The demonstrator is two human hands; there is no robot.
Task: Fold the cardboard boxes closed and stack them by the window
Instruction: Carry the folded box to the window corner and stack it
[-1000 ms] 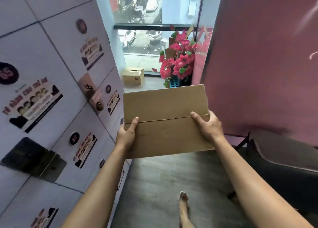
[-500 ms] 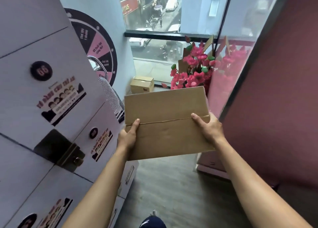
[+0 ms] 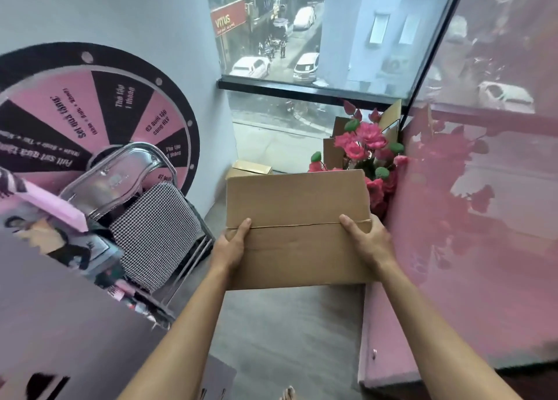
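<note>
I carry a closed brown cardboard box (image 3: 297, 218) in front of me at chest height, its two top flaps meeting along a seam. My left hand (image 3: 232, 245) grips its left edge with the thumb on top. My right hand (image 3: 367, 239) grips the right edge the same way. Beyond it, on the floor under the window (image 3: 302, 37), sits a smaller closed cardboard box (image 3: 250, 167), partly hidden by the carried box.
A pink-and-black prize wheel (image 3: 90, 118) leans on the left wall behind a chrome chair with a checked seat (image 3: 151, 227). Pink artificial flowers (image 3: 367, 146) and open cardboard (image 3: 389, 121) fill the right corner by the pink glossy wall (image 3: 483, 218). Grey floor (image 3: 287, 333) lies ahead.
I have walked toward the window with the box; the lockers on the left have passed out of view, the wheel and chair have come in, and the small box is closer.
</note>
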